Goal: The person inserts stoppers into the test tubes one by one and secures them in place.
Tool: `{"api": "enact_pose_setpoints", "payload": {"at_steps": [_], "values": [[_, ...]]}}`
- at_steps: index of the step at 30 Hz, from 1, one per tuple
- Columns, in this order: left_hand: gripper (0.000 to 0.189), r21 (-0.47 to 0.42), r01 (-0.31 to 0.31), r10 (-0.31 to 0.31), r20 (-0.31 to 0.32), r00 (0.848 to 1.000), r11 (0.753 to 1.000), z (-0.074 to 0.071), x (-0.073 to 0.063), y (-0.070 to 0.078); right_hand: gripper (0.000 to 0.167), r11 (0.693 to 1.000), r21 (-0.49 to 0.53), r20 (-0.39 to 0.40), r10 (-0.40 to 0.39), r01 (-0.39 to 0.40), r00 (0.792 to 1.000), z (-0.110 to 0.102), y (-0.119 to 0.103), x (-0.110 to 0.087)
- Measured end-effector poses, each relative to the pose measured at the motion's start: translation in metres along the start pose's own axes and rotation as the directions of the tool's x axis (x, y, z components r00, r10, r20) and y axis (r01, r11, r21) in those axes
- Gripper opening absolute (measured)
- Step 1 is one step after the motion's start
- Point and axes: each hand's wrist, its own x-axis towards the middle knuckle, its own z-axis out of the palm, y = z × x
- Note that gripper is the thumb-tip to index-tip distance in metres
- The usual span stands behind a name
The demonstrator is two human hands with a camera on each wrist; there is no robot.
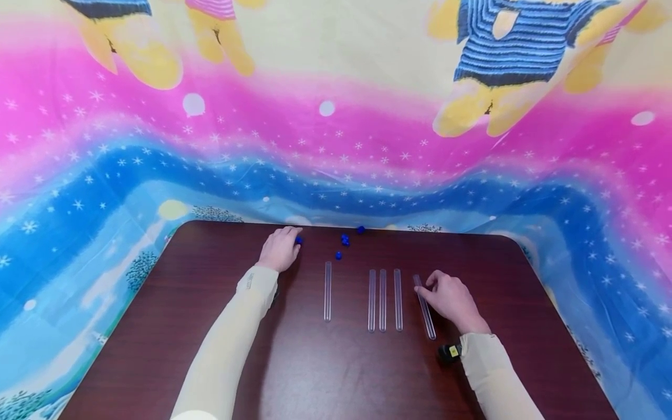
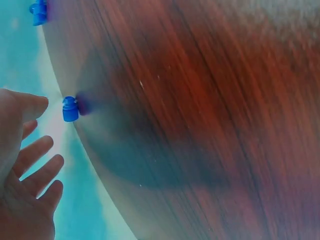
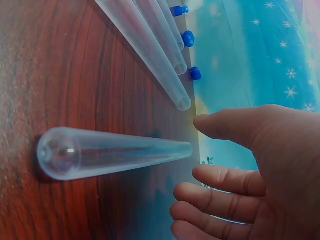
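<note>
Pale sleeves [image 1: 223, 350] lie nearest, at 7 and 5 o'clock over a dark table [image 1: 315, 373]; a black device [image 1: 448, 353] with a yellow label sits at the right wrist.

Left hand [image 1: 280, 249] is at 11 o'clock, by the far edge; its thumb and fingers stand well parted and have hold of nothing; a blue cap [image 1: 298, 240] sits at the hand's 2 o'clock, just beyond the thumb tip, with a small gap showing between them in the left wrist view.

Right hand [image 1: 451, 297] is at 3 o'clock, thumb and fingers spread apart and gripping nothing; a clear tube [image 1: 426, 312] lies just beside it, at the hand's 9 o'clock, its far end slanted toward 11; that tube's rounded end faces the person, its other end is near the thumb; whether the thumb touches it I cannot tell.

Three tubes [image 1: 382, 300] lie at 2 o'clock, the two leftmost close together; one lone tube [image 1: 328, 291] lies apart from them, nearer 11; more caps [image 1: 338, 255] are scattered toward 12 o'clock, beyond the tubes; past the table's far edge hangs a printed cloth [image 1: 325, 143] in pink and blue with snowflakes.
</note>
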Motion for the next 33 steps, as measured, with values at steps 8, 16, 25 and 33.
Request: {"api": "enact_pose_setpoints", "payload": {"at_steps": [8,16,25,33], "values": [[0.049,0.003,0.018,-0.018,0.109,0.994,1.0,0.009,0.006,-0.009,0.039,1.0,0.012,0.007,0.006,-0.006,1.0,0.002,-0.001,0.0],[0.048,-0.025,0.044,-0.04,0.132,0.99,0.999,0.016,0.009,-0.016,0.038,0.999,0.037,0.021,0.02,-0.02,1.0,0.005,-0.002,0.002],[0.041,-0.065,0.082,-0.073,0.126,0.989,0.994,0.016,0.011,-0.015,0.036,0.999,0.041,0.027,0.018,-0.019,0.999,0.006,-0.001,0.003],[0.031,-0.087,0.095,-0.084,0.115,0.99,0.992,0.019,0.01,-0.017,0.034,0.998,0.047,0.027,0.032,-0.033,0.999,0.006,0.002,0.002]]}}
